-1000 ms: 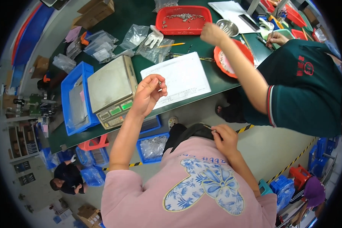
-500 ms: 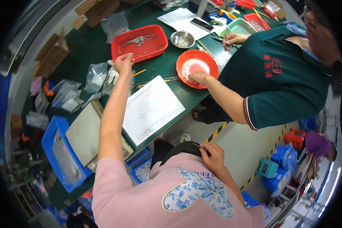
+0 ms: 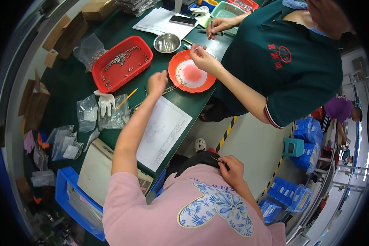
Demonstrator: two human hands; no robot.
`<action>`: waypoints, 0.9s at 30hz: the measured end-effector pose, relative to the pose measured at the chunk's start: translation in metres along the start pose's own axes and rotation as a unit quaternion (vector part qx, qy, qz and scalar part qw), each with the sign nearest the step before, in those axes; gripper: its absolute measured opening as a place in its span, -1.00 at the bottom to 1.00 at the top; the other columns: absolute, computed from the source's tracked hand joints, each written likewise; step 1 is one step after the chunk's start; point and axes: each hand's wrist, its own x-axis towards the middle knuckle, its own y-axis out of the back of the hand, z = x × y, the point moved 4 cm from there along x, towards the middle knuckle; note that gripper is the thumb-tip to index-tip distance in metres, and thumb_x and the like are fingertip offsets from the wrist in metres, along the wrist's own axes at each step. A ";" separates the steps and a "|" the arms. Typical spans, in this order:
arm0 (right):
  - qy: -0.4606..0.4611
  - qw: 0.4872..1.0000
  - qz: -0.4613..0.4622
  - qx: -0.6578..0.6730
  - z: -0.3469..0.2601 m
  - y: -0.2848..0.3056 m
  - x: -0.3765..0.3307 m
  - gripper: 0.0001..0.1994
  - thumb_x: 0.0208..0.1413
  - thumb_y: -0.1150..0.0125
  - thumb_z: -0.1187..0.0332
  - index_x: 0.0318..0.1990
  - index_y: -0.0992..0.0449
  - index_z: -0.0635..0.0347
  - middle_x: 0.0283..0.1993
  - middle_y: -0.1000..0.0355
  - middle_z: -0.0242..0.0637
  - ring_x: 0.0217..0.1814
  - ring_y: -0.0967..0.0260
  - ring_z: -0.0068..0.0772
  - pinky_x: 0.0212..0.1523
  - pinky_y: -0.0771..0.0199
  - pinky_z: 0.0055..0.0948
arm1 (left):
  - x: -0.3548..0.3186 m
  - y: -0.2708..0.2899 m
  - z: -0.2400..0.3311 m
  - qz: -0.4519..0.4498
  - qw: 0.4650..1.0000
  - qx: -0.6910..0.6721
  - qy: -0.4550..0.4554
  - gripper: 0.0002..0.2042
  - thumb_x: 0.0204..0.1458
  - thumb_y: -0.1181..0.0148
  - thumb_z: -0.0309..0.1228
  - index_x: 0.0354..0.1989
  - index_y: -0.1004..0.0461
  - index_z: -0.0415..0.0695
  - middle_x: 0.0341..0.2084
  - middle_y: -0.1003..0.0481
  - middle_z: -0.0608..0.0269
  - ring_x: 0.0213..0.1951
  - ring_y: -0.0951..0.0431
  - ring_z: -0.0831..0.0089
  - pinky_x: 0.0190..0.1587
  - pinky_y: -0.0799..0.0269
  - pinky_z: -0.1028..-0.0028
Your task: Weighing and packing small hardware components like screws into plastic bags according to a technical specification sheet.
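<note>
My left hand (image 3: 157, 83) reaches over the green bench, between the red tray (image 3: 122, 74) and the orange bowl (image 3: 172, 78). Its fingers are pressed together; anything they pinch is too small to make out. Small metal pins (image 3: 121, 57) lie scattered in the tray. Tiny pieces sit along the bowl's whitish bottom. Low against my body, my right hand (image 3: 233, 171) grips a slim dark pointed tool (image 3: 223, 162). Across the bowl, a co-worker's hand (image 3: 204, 59) pinches something tiny, while their other hand (image 3: 218, 27) holds a thin tool.
A printed sheet (image 3: 164, 131) lies under my left forearm. Close by are a metal bowl (image 3: 167, 43), a pencil (image 3: 127, 99), a white glove (image 3: 106, 103) and plastic bags (image 3: 87, 112). A phone (image 3: 183, 20) rests on papers at the back. A blue bin (image 3: 65, 192) stands at left.
My left hand has moved right, from the red tray's edge toward the orange bowl. The co-worker's hand has lifted out of the bowl. My right hand still holds the tool low.
</note>
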 end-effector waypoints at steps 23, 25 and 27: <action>-0.154 0.976 0.146 0.046 0.028 0.010 -0.004 -0.83 -0.10 -0.07 0.28 -0.36 -0.42 0.12 -0.37 -0.36 -0.31 -0.37 -0.34 -0.31 -0.42 -0.32 -0.41 | -0.070 -0.073 0.035 -0.427 0.889 -0.164 0.014 -0.87 -0.06 0.00 -0.39 -0.54 -0.34 -0.17 -0.61 -0.41 0.30 -0.54 -0.38 0.53 -0.48 -0.28 0.59; -0.133 0.975 0.168 0.057 0.031 -0.002 0.008 -0.83 -0.12 -0.09 0.25 -0.38 -0.42 0.10 -0.39 -0.36 -0.32 -0.38 -0.34 -0.32 -0.43 -0.32 -0.41 | -0.138 -0.067 0.040 -0.524 0.785 -0.270 0.193 -0.89 -0.05 0.04 -0.37 -0.44 -0.35 -0.13 -0.36 -0.44 0.16 -0.25 -0.44 0.32 -0.14 -0.34 0.36; -0.038 0.984 0.161 0.060 0.020 -0.008 0.022 -0.83 -0.12 -0.09 0.25 -0.40 -0.41 0.11 -0.41 -0.34 -0.33 -0.37 -0.33 -0.31 -0.42 -0.32 -0.41 | -0.193 -0.061 0.048 -0.522 0.725 -0.345 0.286 -0.86 -0.05 0.04 -0.32 -0.43 -0.36 -0.12 -0.30 -0.43 0.17 -0.18 -0.41 0.32 -0.08 -0.27 0.30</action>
